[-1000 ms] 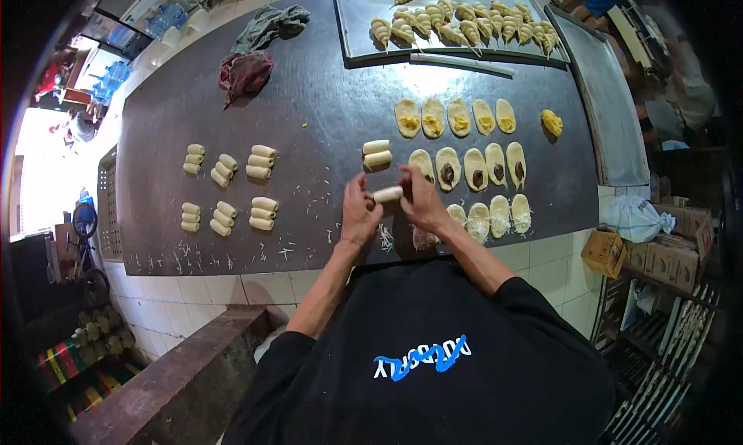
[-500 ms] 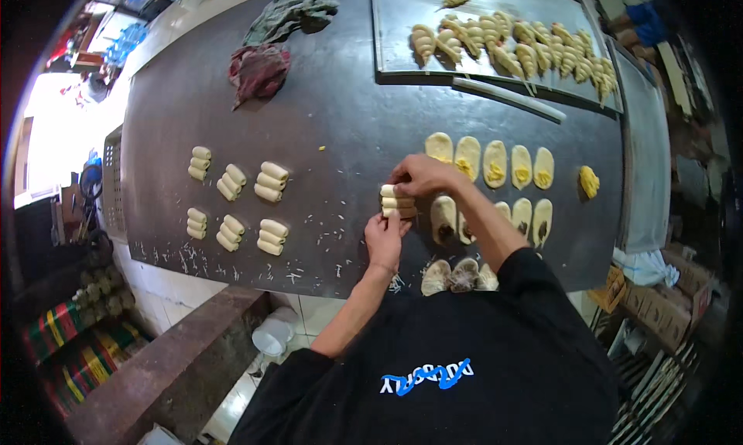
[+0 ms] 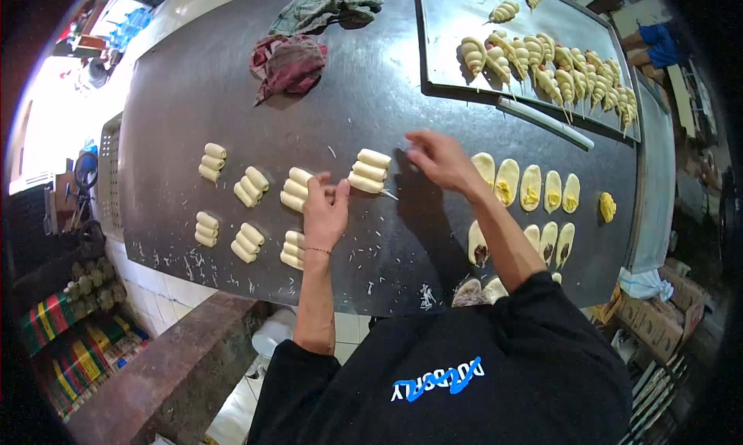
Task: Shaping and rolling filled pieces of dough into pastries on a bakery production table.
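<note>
A bundle of three pale dough rolls (image 3: 370, 172) lies on the dark table between my hands. My left hand (image 3: 325, 213) is open just left of it, thumb and forefinger apart, partly covering another roll bundle (image 3: 296, 189). My right hand (image 3: 439, 160) hovers to the right of the bundle with loosely bent fingers and nothing in them. Beyond it stand flat dough ovals with yellow filling (image 3: 531, 188). Nearer me are ovals with dark filling (image 3: 549, 242), partly hidden by my right forearm. More roll bundles (image 3: 251, 186) sit in two rows to the left.
A metal tray (image 3: 457, 27) of spiral dough pieces on sticks stands at the far right, a pale rod (image 3: 546, 123) along its near edge. Crumpled green (image 3: 329, 5) and red (image 3: 288, 64) cloths lie farther back. A yellow filling lump (image 3: 607, 207) rests at the right.
The three-roll bundle, held in both hands before, now lies on the table farther left. Both hands have let go; the left has moved left, the right is raised away. The view has shifted.
</note>
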{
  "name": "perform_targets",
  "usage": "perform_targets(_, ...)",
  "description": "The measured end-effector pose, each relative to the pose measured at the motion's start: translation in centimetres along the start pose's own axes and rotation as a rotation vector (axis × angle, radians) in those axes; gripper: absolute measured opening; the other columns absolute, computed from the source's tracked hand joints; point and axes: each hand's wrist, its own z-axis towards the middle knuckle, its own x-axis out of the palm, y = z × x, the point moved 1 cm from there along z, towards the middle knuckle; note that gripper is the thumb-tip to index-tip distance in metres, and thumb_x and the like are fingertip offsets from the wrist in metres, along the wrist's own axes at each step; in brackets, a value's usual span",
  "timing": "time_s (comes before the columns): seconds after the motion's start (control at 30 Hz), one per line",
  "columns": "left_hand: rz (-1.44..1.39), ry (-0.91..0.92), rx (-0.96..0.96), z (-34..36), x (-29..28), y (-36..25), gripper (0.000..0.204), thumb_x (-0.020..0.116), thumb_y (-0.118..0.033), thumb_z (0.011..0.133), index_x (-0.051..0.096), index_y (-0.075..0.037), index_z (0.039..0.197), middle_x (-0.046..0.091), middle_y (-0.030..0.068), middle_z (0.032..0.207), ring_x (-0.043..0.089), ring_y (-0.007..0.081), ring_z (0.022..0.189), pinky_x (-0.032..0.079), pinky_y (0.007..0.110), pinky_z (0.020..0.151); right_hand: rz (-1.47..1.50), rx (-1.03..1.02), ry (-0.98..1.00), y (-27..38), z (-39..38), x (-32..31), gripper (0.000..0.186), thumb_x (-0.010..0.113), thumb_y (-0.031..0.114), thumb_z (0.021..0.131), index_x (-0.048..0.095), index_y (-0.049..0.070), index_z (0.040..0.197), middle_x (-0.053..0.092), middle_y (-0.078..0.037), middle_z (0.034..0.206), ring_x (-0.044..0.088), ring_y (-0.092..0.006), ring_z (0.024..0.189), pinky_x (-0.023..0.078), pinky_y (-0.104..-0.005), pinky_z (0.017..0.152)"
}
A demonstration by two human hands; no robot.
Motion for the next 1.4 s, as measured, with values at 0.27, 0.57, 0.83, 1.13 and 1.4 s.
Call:
perform_targets(0.27, -0.083, 0.374, 0.387, 1.8, 13.1, -7.3, 0.041, 0.065, -0.026, 0.089, 0.055, -0.001, 0.12, 0.064, 0.0153, 0.104, 0.062, 0.0278, 0.097, 0.049, 0.039, 0.087, -0.042, 0.31, -0.361, -10.9, -7.2, -9.7, 0.053, 0.074, 0.047, 0.081, 0.068, 0.005, 0.112, 0.067, -0.02, 0.105, 0.064, -0.0282, 0.097, 0.052, -0.0392, 0.085)
perform_targets(0.57, 0.681, 0.231, 0.202, 6.8, 19.4, -11.8, 0.113, 0.086, -0.052, 0.054, 0.028, -0.022, 0.146, 0.027, 0.0131, 0.14, 0.031, 0.0371, 0.124, 0.027, 0.05, 0.105, -0.383, 0.421, -0.336, -10.5, -2.8, -11.2, 0.046, 0.083, 0.049, 0.063, 0.069, 0.014, 0.088, 0.05, -0.013, 0.109, 0.047, -0.0336, 0.109, 0.04, -0.0436, 0.093)
perform_targets(0.83, 0.538, 0.017, 0.243, 7.5, 20.6, -10.3, 0.094, 0.084, -0.042, 0.064, 0.035, -0.019, 0.14, 0.029, 0.0133, 0.138, 0.03, 0.0374, 0.124, 0.029, 0.052, 0.101, -0.294, 0.296, -0.35, -9.3, -1.2, -10.5, 0.051, 0.086, 0.051, 0.059, 0.068, 0.012, 0.087, 0.048, -0.012, 0.119, 0.042, -0.0344, 0.116, 0.033, -0.0479, 0.097)
perform_targets(1.13, 0.182, 0.17, 0.837, -3.7, 17.9, -4.1, 0.02, 0.072, -0.014, 0.079, 0.068, -0.009, 0.098, 0.065, 0.0056, 0.098, 0.058, 0.0273, 0.093, 0.044, 0.04, 0.082, -0.233, -0.311, -0.422, -10.1, -12.3, -6.2, 0.017, 0.071, 0.012, 0.076, 0.07, 0.011, 0.093, 0.067, -0.011, 0.09, 0.061, -0.0306, 0.084, 0.048, -0.0404, 0.075)
perform_targets(1.4, 0.406, 0.075, 1.125, -3.8, 19.5, -6.0, 0.014, 0.067, -0.012, 0.084, 0.064, -0.007, 0.096, 0.064, 0.0081, 0.096, 0.058, 0.0314, 0.095, 0.044, 0.042, 0.083, -0.609, -0.532, -0.573, -10.9, -12.8, -2.8, 0.021, 0.066, 0.018, 0.079, 0.065, 0.008, 0.098, 0.063, -0.006, 0.101, 0.053, -0.0272, 0.093, 0.042, -0.0405, 0.079)
